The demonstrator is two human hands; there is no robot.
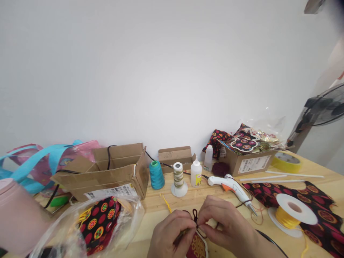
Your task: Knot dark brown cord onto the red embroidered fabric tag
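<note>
At the front of the table, my left hand [170, 232] and my right hand [224, 223] meet fingertip to fingertip. Both pinch a thin dark cord [195, 214], whose small loop stands up between them. Just below the fingers is a dark red ornament [198, 247] with a gold pattern and a pale edge; its lower part is out of the picture and my left fingers cover its side. A yellow cord [167, 203] lies on the wood beyond my left hand. A white glue gun [236, 188] rests beyond my right hand.
Behind stand a teal thread cone [156, 175], a thread spool [178, 176] and a glue bottle [196, 173]. Cardboard boxes [139, 175] line the wall. Left is a plastic bag [131, 215] holding patterned fabric; right, a yellow cord spool [288, 216] on patterned cloth [317, 200].
</note>
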